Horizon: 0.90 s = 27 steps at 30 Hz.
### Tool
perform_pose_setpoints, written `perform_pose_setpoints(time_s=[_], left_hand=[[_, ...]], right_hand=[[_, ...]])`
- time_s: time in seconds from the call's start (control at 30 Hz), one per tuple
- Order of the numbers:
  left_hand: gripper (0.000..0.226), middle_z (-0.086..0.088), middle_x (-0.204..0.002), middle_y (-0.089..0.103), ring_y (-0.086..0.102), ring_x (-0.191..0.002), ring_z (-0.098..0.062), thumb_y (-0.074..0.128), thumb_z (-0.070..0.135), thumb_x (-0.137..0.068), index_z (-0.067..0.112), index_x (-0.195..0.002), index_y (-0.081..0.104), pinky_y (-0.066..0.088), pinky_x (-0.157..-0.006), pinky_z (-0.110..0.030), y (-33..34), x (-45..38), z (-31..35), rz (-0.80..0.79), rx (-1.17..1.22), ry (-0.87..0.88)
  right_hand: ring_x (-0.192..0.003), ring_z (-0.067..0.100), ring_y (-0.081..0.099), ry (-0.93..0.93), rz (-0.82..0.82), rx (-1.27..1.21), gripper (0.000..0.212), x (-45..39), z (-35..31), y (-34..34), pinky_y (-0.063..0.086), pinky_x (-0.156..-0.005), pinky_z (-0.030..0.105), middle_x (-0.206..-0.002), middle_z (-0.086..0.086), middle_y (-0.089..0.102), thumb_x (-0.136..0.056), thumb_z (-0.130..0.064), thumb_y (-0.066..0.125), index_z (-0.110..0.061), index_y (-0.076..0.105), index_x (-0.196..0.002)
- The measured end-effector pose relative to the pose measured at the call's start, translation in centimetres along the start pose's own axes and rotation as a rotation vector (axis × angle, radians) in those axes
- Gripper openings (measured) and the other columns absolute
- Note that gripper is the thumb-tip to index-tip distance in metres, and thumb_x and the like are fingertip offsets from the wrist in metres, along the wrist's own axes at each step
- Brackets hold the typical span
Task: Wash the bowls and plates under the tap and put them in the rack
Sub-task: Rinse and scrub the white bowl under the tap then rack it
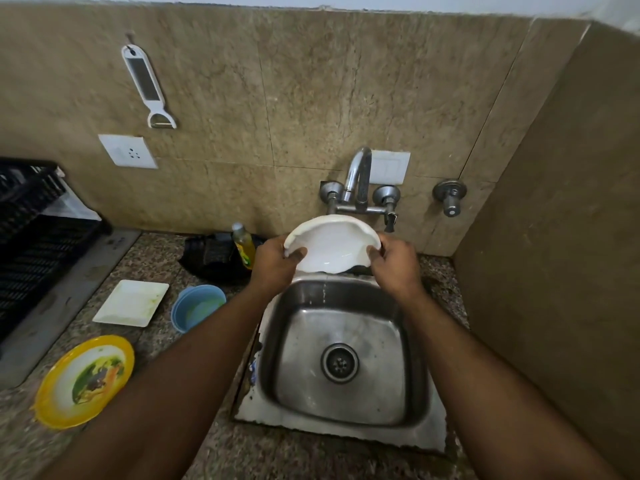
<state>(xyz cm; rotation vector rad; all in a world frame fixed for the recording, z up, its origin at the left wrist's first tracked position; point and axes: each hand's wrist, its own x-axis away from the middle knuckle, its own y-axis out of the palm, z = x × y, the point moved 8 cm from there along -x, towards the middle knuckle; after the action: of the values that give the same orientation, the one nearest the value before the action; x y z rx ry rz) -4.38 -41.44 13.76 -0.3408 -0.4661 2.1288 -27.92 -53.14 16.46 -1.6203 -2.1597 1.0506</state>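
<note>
Both hands hold a white wavy-rimmed bowl [330,244] tilted toward me under the tap [358,174], above the back edge of the steel sink [346,358]. My left hand [277,263] grips its left rim and my right hand [393,263] grips its right rim. A thin stream of water drips from the bowl into the sink. On the counter to the left lie a white square plate [131,303], a blue bowl [197,308] and a yellow-rimmed plate [85,381] with food residue. The black rack [31,244] stands at the far left.
A bottle of yellow dish soap [243,245] stands beside a black object [211,258] behind the sink's left corner. A grater-peeler [147,86] hangs on the tiled wall above a socket [128,150]. A side wall [561,237] closes in on the right.
</note>
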Motion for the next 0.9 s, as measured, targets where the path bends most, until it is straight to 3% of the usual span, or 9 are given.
perform_pose_setpoints(time_s=[0.13,0.43,0.5,0.7,0.9], left_hand=[[0.057,-0.007,-0.098,0.078,0.074,-0.091,-0.026,0.067,0.055,-0.079,0.013,-0.117,0.074,0.061,-0.082,-0.053,-0.6,0.0,0.1,0.034,0.01,0.01],[0.03,-0.006,-0.089,0.076,0.074,-0.083,-0.03,0.073,0.034,-0.088,0.016,-0.113,0.074,0.061,-0.078,-0.058,-1.3,0.6,1.9,0.074,0.06,0.034],[0.026,-0.006,-0.087,0.075,0.074,-0.083,-0.03,0.073,0.038,-0.087,0.023,-0.107,0.073,0.062,-0.077,-0.058,-1.4,0.7,2.2,0.074,0.059,0.049],[0.052,-0.01,-0.089,0.076,0.075,-0.084,-0.029,0.07,0.059,-0.076,0.018,-0.109,0.075,0.062,-0.073,-0.058,-1.5,0.5,1.9,0.09,0.074,0.08],[0.053,-0.007,-0.094,0.077,0.075,-0.089,-0.029,0.071,0.059,-0.076,0.025,-0.115,0.071,0.062,-0.077,-0.059,-1.0,0.3,1.6,0.1,0.103,0.079]], right_hand=[[-0.082,0.017,0.066,-0.079,0.021,0.023,0.028,-0.1,-1.3,-0.8,0.052,-0.076,0.027,-0.096,0.005,0.075,-0.097,-0.016,0.062,-0.016,0.07,-0.124],[-0.089,0.02,0.069,-0.141,0.076,0.011,0.037,0.0,-2.2,-1.9,0.05,-0.079,0.024,-0.102,0.004,0.076,-0.098,-0.018,0.061,-0.023,0.065,-0.134],[-0.085,0.022,0.069,-0.169,0.098,0.015,0.037,0.0,-2.4,-2.1,0.047,-0.076,0.023,-0.099,0.005,0.077,-0.097,-0.016,0.061,-0.022,0.066,-0.133],[-0.084,0.02,0.068,-0.201,0.132,0.005,0.037,0.3,-2.8,-2.8,0.047,-0.077,0.022,-0.099,0.004,0.077,-0.095,-0.015,0.061,-0.021,0.067,-0.132],[-0.082,0.015,0.064,-0.22,0.147,0.012,0.038,0.6,-3.2,-3.3,0.05,-0.077,0.023,-0.1,0.005,0.076,-0.095,-0.014,0.061,-0.019,0.067,-0.132]])
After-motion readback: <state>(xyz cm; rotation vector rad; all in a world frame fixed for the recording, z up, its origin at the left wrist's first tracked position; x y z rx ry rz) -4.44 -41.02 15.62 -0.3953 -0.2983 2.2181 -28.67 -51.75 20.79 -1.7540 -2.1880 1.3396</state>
